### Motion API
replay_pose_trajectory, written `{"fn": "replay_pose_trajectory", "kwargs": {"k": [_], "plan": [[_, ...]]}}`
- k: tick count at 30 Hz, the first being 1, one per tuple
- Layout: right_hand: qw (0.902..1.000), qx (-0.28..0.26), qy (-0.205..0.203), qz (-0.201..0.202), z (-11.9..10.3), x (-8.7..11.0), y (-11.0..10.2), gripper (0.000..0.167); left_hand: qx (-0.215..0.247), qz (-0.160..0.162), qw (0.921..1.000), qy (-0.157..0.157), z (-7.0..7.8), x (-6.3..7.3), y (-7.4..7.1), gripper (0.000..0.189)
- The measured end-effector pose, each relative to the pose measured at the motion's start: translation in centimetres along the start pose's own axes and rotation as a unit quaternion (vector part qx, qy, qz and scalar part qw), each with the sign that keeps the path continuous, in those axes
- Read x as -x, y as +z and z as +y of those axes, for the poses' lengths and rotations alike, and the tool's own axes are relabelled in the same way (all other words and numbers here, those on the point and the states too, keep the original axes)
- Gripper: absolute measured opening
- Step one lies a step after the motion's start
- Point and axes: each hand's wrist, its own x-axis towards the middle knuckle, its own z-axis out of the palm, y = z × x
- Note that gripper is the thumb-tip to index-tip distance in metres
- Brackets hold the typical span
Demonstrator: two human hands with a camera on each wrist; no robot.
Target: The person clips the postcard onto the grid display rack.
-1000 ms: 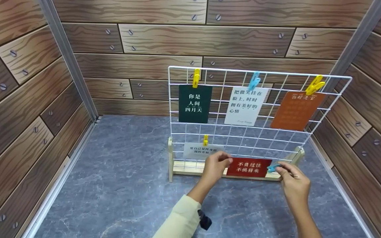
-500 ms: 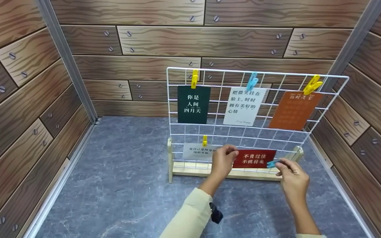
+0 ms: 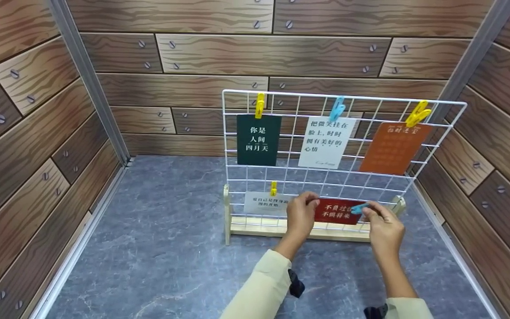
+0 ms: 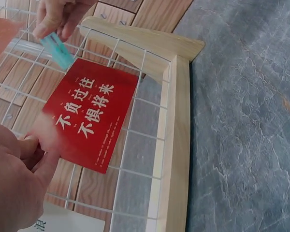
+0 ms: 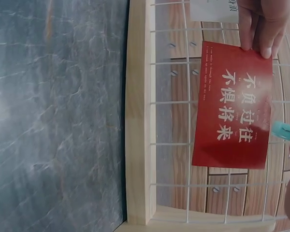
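My left hand (image 3: 301, 217) pinches the left end of a red card (image 3: 337, 211) with pale lettering, which lies against the lower part of a white wire grid (image 3: 297, 179). In my right hand (image 3: 385, 228) a light blue clothespin (image 3: 359, 208) is pinched between thumb and fingers. Its tip overlaps the card's upper right in the head view; in the left wrist view the clothespin (image 4: 57, 50) sits right at the card's top edge. Left of my left hand, a white card (image 3: 264, 204) hangs from a small yellow clothespin (image 3: 273, 188).
Along the grid's top hang a dark green card (image 3: 258, 140), a white card (image 3: 327, 142) and an orange card (image 3: 394, 148), held by yellow and blue clothespins. A wooden base (image 3: 255, 226) supports the grid on a grey marbled surface (image 3: 162, 248). Wood-patterned walls stand around.
The red card has risen and shifted right against the grid with my left hand. My right hand has moved the blue clothespin up and left to the card's upper edge.
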Motion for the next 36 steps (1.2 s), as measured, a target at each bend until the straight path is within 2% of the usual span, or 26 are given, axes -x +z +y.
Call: {"fn": "replay_pose_trajectory", "kwargs": {"k": [6, 14, 25, 36], "plan": [[0.9994, -0.014, -0.033, 0.002, 0.0, -0.6, 1.4, 0.016, -0.012, 0.014, 0.9996, 0.022, -0.1, 0.2, 0.3, 0.004], [0.9967, 0.038, -0.066, 0.028, 0.1, -0.9, 2.4, 0.016, 0.000, 0.031, 0.9991, 0.029, -0.5, 0.2, 0.7, 0.005], [0.9947, 0.051, -0.088, 0.013, 0.5, -1.3, 3.0, 0.017, -0.004, 0.062, 0.9968, 0.050, -1.0, 0.5, 0.6, 0.006], [0.9941, 0.042, -0.100, 0.006, 1.0, -1.6, 3.4, 0.016, -0.017, 0.072, 0.9951, 0.065, -1.3, 0.7, 0.7, 0.006]]}}
